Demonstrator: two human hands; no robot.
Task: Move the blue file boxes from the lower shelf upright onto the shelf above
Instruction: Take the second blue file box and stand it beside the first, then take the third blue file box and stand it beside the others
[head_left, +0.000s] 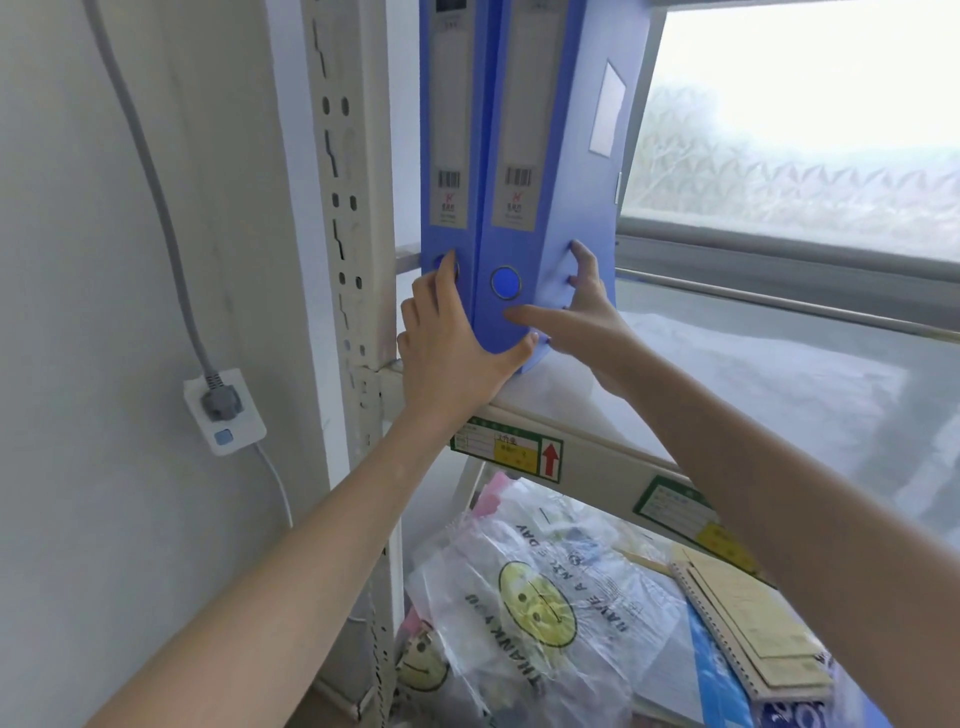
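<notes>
Pale grey wall (104, 260) fills the left side; frosted patterned window (810, 130) upper right, bright. Cream slotted-steel shelving upright (345, 208) between them, carrying a white upper shelf board (753, 395) with green-and-yellow labels on its front edge (514, 448). Two tall blue plastic file boxes stand upright at the left end of that upper shelf, touching: left box (447, 130) next to the upright, right box (540, 156) beside it, spine labels with barcodes facing out. Lower shelf below is cluttered: clear plastic bag with yellow smiley print (540, 603), tan spiral-bound notebook (748, 634), something blue underneath it. White wall socket with grey plug (223, 410) and grey cable (150, 182) running up the wall, left of the upright. Left hand (452, 343) lies flat over the left box's lower spine, fingers extended, thumb hooked under the right box's bottom corner. Right hand (582, 306) has fingers spread on the right box's side face, thumb across its spine: pressing, not closed around it.
</notes>
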